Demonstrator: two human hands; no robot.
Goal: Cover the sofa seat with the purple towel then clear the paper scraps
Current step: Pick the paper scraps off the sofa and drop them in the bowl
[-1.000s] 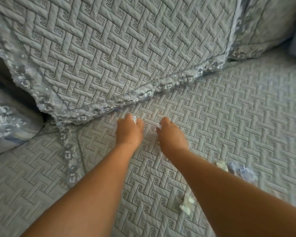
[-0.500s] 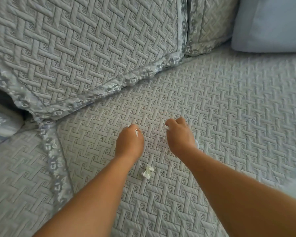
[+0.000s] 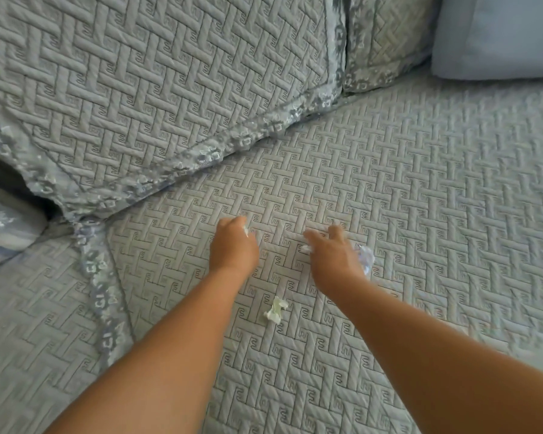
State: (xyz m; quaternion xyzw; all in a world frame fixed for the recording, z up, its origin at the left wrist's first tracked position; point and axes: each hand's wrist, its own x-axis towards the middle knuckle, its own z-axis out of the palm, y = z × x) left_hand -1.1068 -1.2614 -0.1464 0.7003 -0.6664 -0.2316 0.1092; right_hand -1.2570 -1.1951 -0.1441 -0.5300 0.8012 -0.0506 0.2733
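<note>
Picking paper scraps off the grey quilted sofa seat (image 3: 420, 214). Left hand (image 3: 232, 249) is fisted on a white paper bit (image 3: 246, 229); right hand (image 3: 333, 258) is half-open, white bit at its fingertips. A crumpled white paper scrap (image 3: 276, 310) lies at 6 o'clock of the hands, another crumpled pale scrap (image 3: 365, 258) at 3 o'clock of the right. Pinch low; consolidate into one fist. Purple towel not in view.

Your two arms are bare all the way up to the edge of the picture. You have no sleeves on them. Your left hand (image 3: 232, 250) has nothing on it, no ring and no glove. Your right hand (image 3: 333, 256) is bare too. Both wrists are plain, with no watch and no band. Your fingers look a bit blurry.
</note>
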